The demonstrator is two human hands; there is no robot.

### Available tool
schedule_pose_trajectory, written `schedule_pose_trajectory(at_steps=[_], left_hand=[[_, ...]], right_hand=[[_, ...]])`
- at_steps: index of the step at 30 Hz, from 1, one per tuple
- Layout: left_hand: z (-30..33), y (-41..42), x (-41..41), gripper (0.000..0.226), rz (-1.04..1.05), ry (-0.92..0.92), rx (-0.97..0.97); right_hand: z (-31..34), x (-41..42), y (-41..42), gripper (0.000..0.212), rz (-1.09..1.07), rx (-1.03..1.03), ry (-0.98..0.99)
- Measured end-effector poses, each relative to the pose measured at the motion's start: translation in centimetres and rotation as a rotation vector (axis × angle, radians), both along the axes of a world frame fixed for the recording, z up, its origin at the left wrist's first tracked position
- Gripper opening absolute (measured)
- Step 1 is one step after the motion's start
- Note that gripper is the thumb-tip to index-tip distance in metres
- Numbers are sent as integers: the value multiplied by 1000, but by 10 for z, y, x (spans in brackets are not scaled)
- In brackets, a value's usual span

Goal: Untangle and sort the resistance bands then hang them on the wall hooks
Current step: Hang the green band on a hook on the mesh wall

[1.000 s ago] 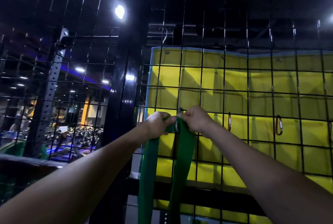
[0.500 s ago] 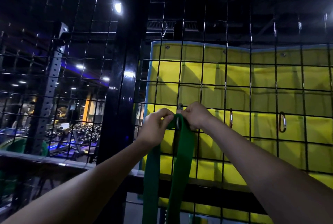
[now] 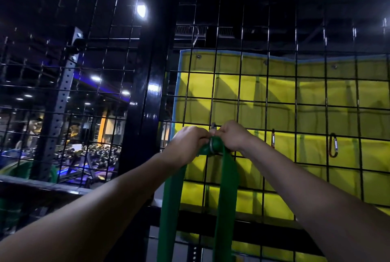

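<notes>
Both arms reach up and forward to the black wire grid [image 3: 268, 101], forearms converging from the lower corners of the view. Left hand [image 3: 185, 143] has fingers curled over the top fold of the green resistance band [image 3: 225, 188], gripping it, knuckles toward the camera. Right hand [image 3: 234, 137] is also curled, pinching the band's top from the other side; its fingertips are hidden behind the hand. The hands almost touch, with the band's bunched top between them.

The band's top sits at a metal carabiner hook [image 3: 211, 146] clipped to the grid; a ring of the hook wraps the bunched fold. Cannot tell whether the hook's gate is closed. Below the hands the band hangs in two flat strands, straight down past the bottom edge of the view.

Two more carabiners hang on the same grid row to the right: a red one [image 3: 273, 139] just beside the right wrist, an orange one [image 3: 333, 145] well apart. A yellow mat [image 3: 306, 93] lies behind the grid. A thick black post [image 3: 147, 93] divides the grid panels; through the left panel a dumbbell rack [image 3: 99, 154] shows.

Compared with half a second ago, the left hand has closed tighter toward the right and the band's top is more bunched at the hook; both hands keep their grip, and the band hangs as before.
</notes>
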State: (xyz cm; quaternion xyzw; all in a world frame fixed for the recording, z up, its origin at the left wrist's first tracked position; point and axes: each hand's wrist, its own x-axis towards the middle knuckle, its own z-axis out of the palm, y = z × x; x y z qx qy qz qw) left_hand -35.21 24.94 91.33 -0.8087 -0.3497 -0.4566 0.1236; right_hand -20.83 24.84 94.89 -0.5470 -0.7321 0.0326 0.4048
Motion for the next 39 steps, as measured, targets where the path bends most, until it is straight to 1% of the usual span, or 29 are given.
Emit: schedule_pose_trajectory(at_steps=[4,6,8,11,13,16,21,26,30,33,35,37,39], left_hand=[[3,0,0,21,76,126,-18],[5,0,-1,23,92,157,-24],[4,-1,-1,25,68,156,-37],[-3,1,2,37,19,113,-73],[-6,5,3,34,1,78,-113],[-4,8,3,28,7,88,-145],[1,6,5,44,47,120,-191],[3,5,7,46,67,119,-192],[2,2,7,42,57,116,-182],[0,2,7,30,33,84,-182],[-3,1,8,23,0,47,-182],[-6,0,8,22,-24,6,-183],[-9,0,9,21,-39,-42,-173]], right_hand=[[2,-1,-1,37,-30,-11,-18],[2,-2,-2,36,-48,-12,-18],[2,-2,-4,33,-44,-13,0],[1,-1,-6,36,-25,-11,26],[1,0,-6,35,-20,-13,28],[2,0,-5,35,-17,-28,29],[3,-1,-10,34,-1,-76,93],[2,-5,-16,32,-22,-96,130],[-2,-6,-22,34,-13,-86,148],[-10,0,-29,34,38,-49,118],[-16,8,-36,26,78,-13,79],[-22,15,-41,19,80,16,61],[-28,19,-43,21,31,24,80]])
